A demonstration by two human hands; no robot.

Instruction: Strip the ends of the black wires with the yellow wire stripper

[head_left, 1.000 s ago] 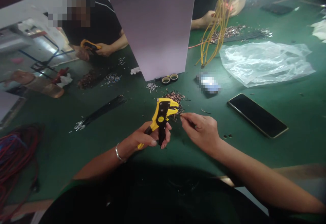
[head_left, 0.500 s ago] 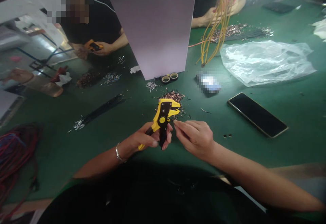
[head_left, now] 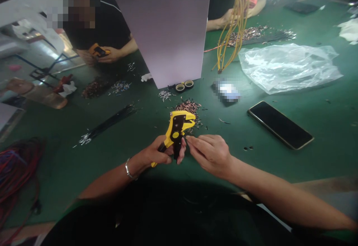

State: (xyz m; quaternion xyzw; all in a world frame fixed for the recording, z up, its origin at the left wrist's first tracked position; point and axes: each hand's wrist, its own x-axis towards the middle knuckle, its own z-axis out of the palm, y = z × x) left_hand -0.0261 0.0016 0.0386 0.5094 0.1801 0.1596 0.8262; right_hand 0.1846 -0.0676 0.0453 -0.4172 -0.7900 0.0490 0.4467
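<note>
My left hand (head_left: 163, 152) is wrapped round the handles of a yellow and black wire stripper (head_left: 176, 134), whose jaws point up and to the right. Just right of the tool's pivot, my right hand (head_left: 211, 152) is closed in a pinch close to the stripper. What its fingertips hold is too small to make out. Directly behind the stripper's head lies a pile of short copper and black wire scraps (head_left: 188, 106). On the left, a bundle of black wires (head_left: 112, 121) with pale ends rests on the green table (head_left: 134, 186).
A phone (head_left: 280, 124) and a clear plastic bag (head_left: 289, 67) lie to the right. Two tape rolls (head_left: 184, 85) sit below an upright panel (head_left: 173, 29). Yellow cables (head_left: 236, 22) hang at the back. Red cables (head_left: 19, 171) are coiled left. Two co-workers sit opposite, holding tools.
My right hand's fingertips have moved slightly left and down, nearer the stripper's handle. The stripper stays in my left hand. The whole view has shifted a little.
</note>
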